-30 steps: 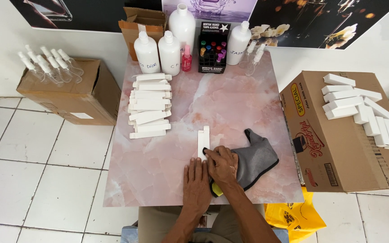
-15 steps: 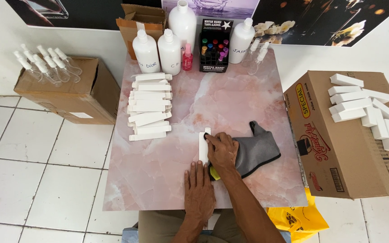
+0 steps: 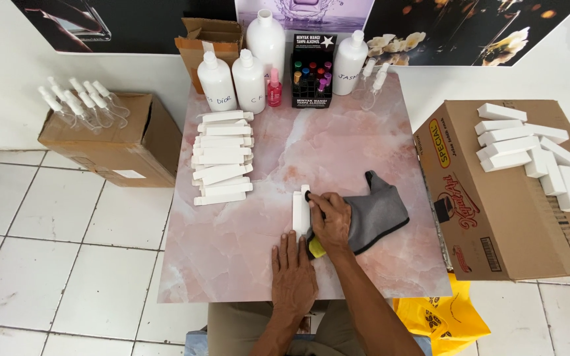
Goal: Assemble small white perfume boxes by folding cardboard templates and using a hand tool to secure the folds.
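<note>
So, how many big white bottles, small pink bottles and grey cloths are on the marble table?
big white bottles: 4
small pink bottle: 1
grey cloth: 1
Total: 6

Bright, even daylight-like light, soft shadows only. Mild sheen on marble table (image 3: 245,250) centre. Sharp focus throughout, no motion blur. Slight wide-angle bend at frame edges, esp. lower corners.

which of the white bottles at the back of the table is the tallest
The large white bottle in the middle back, behind the two shorter white bottles; its cap rises higher than theirs and than the slimmer bottle on the right.
</note>
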